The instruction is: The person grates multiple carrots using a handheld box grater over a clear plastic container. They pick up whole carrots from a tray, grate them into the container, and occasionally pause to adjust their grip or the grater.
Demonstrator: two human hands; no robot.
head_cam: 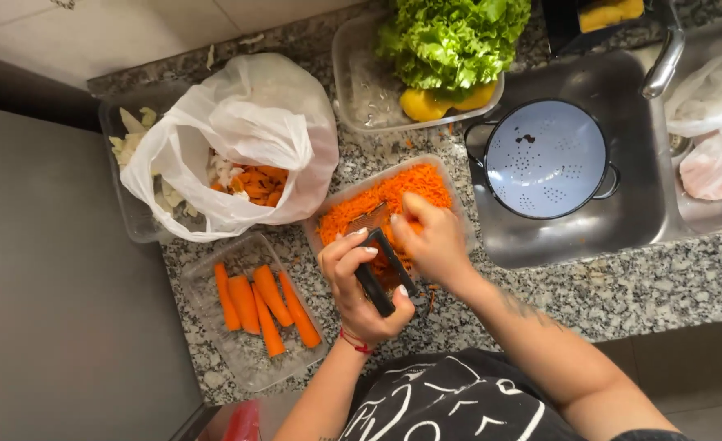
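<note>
The left hand [365,286] is closed around the black handle of a flat grater [381,253], holding it slanted over a clear plastic tray [459,214] that is already heaped with grated carrot [385,196]. The right hand [430,237] is curled shut over the grater's face; it seems to be pressing a carrot piece against the blades, but the piece itself is hidden under the fingers, so I cannot tell how much of it remains. To grate well here, the grater's lower end should stay braced inside the tray so the shreds fall in rather than onto the speckled granite counter [622,286], where a few orange strands already lie just beside the tray. Long, even strokes down the blades look best, with the fingertips kept lifted clear of the metal as the piece gets short. Near the left elbow, a second clear tray [214,343] holds several peeled carrots [267,306] lying side by side. Behind it, a white plastic bag [246,122] sits open with carrot peelings inside. Farther back, a container carries a head of green lettuce [450,41] over something yellow. To the right, a pale blue colander [544,159] rests in the steel sink [646,204].
</note>
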